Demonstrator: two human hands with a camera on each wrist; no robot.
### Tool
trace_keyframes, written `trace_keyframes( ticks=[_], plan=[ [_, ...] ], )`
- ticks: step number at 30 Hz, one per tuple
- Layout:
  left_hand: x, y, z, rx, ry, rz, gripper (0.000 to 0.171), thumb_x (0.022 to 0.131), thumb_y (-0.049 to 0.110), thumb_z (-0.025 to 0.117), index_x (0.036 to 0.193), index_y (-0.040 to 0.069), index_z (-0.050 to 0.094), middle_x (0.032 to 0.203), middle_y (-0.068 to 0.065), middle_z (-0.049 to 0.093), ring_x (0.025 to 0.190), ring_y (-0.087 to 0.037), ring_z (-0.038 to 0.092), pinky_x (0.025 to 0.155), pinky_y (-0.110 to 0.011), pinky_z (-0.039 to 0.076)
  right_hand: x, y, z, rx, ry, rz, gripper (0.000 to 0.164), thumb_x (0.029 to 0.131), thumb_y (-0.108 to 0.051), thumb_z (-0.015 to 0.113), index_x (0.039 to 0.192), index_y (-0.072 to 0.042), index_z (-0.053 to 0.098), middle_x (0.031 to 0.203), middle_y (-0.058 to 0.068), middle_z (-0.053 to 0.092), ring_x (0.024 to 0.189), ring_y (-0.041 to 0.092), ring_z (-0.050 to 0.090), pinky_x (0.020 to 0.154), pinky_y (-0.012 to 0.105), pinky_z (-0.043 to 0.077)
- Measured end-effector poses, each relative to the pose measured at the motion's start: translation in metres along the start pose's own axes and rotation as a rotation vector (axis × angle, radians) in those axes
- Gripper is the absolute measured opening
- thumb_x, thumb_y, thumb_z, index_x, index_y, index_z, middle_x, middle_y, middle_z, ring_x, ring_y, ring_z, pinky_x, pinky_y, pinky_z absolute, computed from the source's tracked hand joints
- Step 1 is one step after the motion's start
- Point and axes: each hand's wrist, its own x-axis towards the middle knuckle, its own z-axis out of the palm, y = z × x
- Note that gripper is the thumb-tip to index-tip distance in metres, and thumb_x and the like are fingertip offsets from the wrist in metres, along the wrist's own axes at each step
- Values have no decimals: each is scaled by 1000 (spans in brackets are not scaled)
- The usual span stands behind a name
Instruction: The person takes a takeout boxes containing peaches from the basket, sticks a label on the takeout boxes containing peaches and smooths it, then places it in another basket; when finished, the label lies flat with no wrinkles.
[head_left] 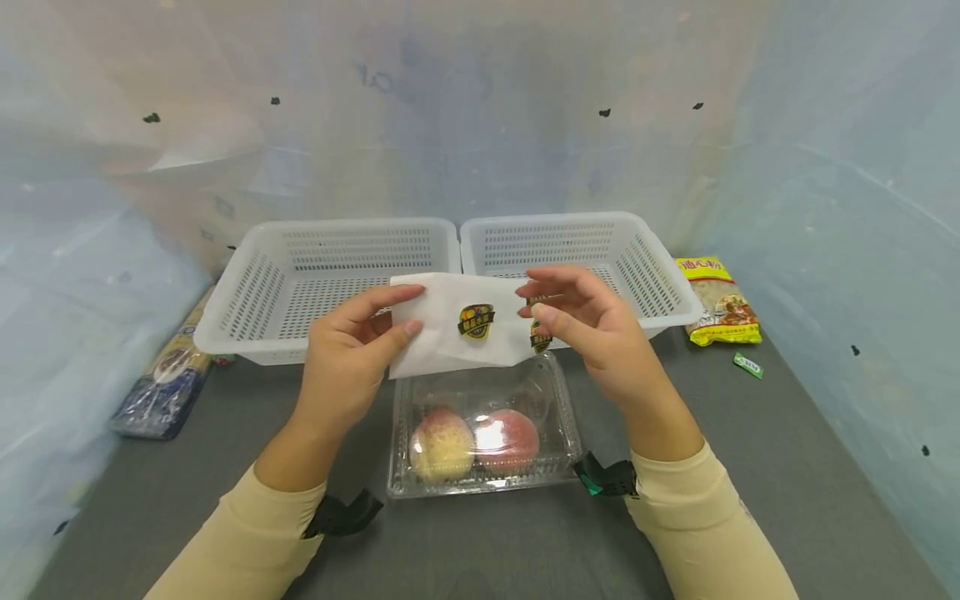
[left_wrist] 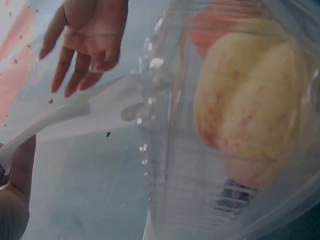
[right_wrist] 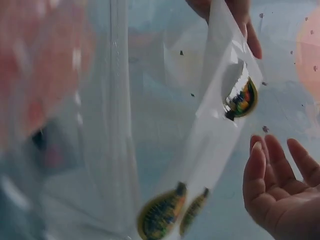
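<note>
My left hand (head_left: pixel 348 342) pinches the left end of a white sheet of stickers (head_left: pixel 435 333) between thumb and fingers. The sheet bears dark round fruit-label stickers (head_left: pixel 476 322) with gold and coloured print. By its right end is my right hand (head_left: pixel 585 325), fingers loosely bent and apart from the thumb. In the right wrist view this hand (right_wrist: pixel 282 190) stands beside the sheet with nothing gripped. Below the sheet, a clear plastic clamshell box (head_left: pixel 558 417) lies closed on the table with two peaches (head_left: pixel 442 446) inside, one yellowish and one red.
Two white slotted baskets (head_left: pixel 251 346) (head_left: pixel 675 308) stand side by side behind the box. A yellow food bag (head_left: pixel 720 300) and a small green packet (head_left: pixel 747 365) lie at the right. At the left is a long plastic-wrapped pack (head_left: pixel 165 383). Plastic sheeting surrounds the grey table (head_left: pixel 480 550).
</note>
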Motion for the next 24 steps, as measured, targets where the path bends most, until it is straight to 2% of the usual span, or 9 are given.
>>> trace_keyframes(
  ticks=[7, 12, 17, 24],
  plan=[
    [-3, -1, 6, -13, -20, -18, 37, 90, -26, 71, 125, -15, 71, 130, -19, 70, 96, -24, 76, 72, -32, 64, 4, 15, 8, -109, -1, 74, 41, 103, -3, 73, 143, -4, 64, 134, 14, 67, 115, 37, 65, 89, 40, 59],
    [-4, -2, 10, -23, -44, -31, 37, 91, -24, 71, 127, -14, 71, 133, -19, 68, 98, -26, 76, 73, -35, 65, 5, 21, 11, -145, 4, 77, 32, 101, -1, 76, 133, -3, 70, 129, 12, 70, 109, 34, 68, 86, 37, 59],
    [-5, -4, 10, -14, -37, -36, 37, 91, -25, 70, 127, -15, 70, 134, -19, 67, 97, -24, 75, 72, -33, 65, 6, 24, 13, -223, 9, 72, 28, 100, -2, 78, 127, -4, 74, 123, 9, 72, 106, 30, 69, 85, 35, 58],
    [-6, -4, 11, -29, -26, -41, 37, 91, -25, 70, 127, -15, 70, 134, -19, 67, 100, -24, 74, 74, -33, 64, 5, 27, 15, -282, 53, 58, 12, 100, -3, 79, 112, -5, 80, 113, 6, 75, 90, 28, 67, 75, 31, 55]
  ],
)
